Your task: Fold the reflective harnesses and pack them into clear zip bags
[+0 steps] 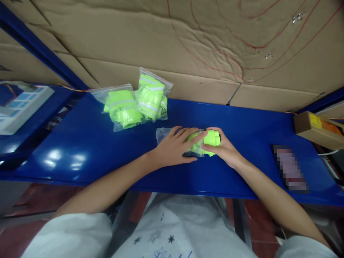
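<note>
A folded neon yellow-green reflective strap (211, 139) lies partly inside a clear plastic bag (162, 135) at the middle of the blue table. My right hand (224, 147) is closed around the strap's right end, thumb in front and fingers behind. Across the bag lies my left hand (174, 145), its fingers spread over the top and its thumb along the near edge, gripping the plastic. Its palm hides much of the bag. Farther back, two bags with similar neon strap bundles, a left one (124, 109) and a right one (151, 95), lean together.
A blue table (107, 154) spans the view, with a cardboard panel (120, 39) behind it. To the right are a blurred-out phone-shaped object (291, 168) and a cardboard box (317, 129). At far left sits a white and light-blue object (25, 107).
</note>
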Available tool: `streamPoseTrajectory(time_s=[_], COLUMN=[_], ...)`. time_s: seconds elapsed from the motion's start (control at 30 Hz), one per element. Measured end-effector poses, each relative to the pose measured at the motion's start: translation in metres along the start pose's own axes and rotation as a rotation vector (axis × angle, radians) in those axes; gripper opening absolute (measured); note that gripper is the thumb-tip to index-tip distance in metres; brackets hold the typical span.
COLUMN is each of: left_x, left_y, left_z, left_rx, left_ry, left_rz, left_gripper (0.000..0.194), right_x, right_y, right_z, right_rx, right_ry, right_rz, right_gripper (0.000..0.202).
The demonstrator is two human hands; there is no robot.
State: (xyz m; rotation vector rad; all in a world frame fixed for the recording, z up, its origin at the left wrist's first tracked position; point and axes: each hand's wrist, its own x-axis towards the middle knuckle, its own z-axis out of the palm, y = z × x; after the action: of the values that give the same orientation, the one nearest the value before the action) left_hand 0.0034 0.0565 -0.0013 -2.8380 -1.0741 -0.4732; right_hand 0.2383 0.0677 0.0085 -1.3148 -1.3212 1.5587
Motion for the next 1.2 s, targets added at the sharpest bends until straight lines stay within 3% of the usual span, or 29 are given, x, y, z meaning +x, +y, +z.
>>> streamPoseTrajectory(time_s=[0.23, 0.47, 0.6, 0.77, 0.9, 1.03, 1.2], left_x=[0.0, 0.003, 0.007, 0.008, 0.007, 0.008, 0.01], left_y=[-0.003, 0.002, 0.009, 0.017, 0.019, 0.021, 0.021], left_z=[-0.005, -0.003, -0.001, 0.0, 0.0, -0.002, -0.002], left_rx=[0.025, 0.001, 0.031, 0.018, -0.008, 0.018, 0.039], left_ry=[0.005, 0.015, 0.036, 0.046, 0.094, 0.077, 0.054], left_rz=[-0.167, -0.187, -0.153, -0.143, -0.179, -0.168, -0.17], left_gripper=[0.099, 0.098, 0.098, 0.094, 0.094, 0.084, 0.082], right_x=[-0.001, 0.004, 0.002, 0.0, -0.003, -0.008, -0.013], right_y=[-0.003, 0.012, 0.013, 0.009, 0.012, 0.016, 0.008], right_z=[-0.004, 0.001, 0.011, 0.015, 0.011, 0.014, 0.013], right_rx=[0.153, 0.173, 0.151, 0.028, -0.064, -0.176, -0.512], right_ry=[-0.138, -0.009, -0.06, -0.195, -0.235, -0.36, -0.271], right_rz=[0.03, -0.117, -0.14, -0.208, -0.2, -0.26, -0.401], right_gripper=[0.059, 0.045, 0.043, 0.041, 0.048, 0.051, 0.036])
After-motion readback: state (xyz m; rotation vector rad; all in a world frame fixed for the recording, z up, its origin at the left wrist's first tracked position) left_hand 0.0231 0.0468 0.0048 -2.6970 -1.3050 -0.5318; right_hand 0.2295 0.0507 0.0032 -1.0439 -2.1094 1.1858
